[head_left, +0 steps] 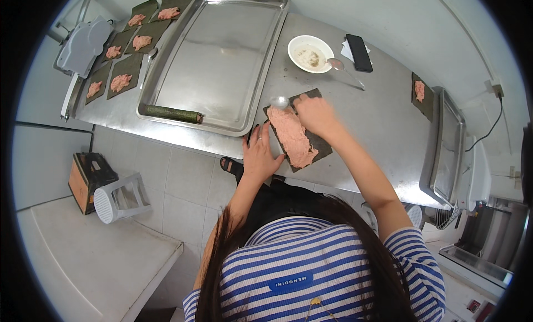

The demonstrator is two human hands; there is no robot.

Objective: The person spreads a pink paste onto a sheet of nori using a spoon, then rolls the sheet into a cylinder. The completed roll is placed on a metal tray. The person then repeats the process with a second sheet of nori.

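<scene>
A dark seaweed sheet [321, 144] lies slantwise on the metal table in front of me. Pink minced meat [292, 136] is spread in a long band over much of it. At its far end, my right hand [317, 115] is closed on a metal spoon [279, 102], whose shiny bowl points left; the grip itself is partly hidden. My left hand [261, 157] rests at the sheet's left edge, fingers apart, holding nothing. One dark green seaweed roll [173, 114] lies along the near side of a large metal tray [244, 124] to the left.
Several seaweed sheets with meat lumps [121, 82] lie at far left beside a grey-white appliance [88, 44]. A white bowl [311, 40], another spoon [345, 73] and a black phone [360, 52] stand toward the back. At right are another topped sheet [420, 94] and a tray [447, 150].
</scene>
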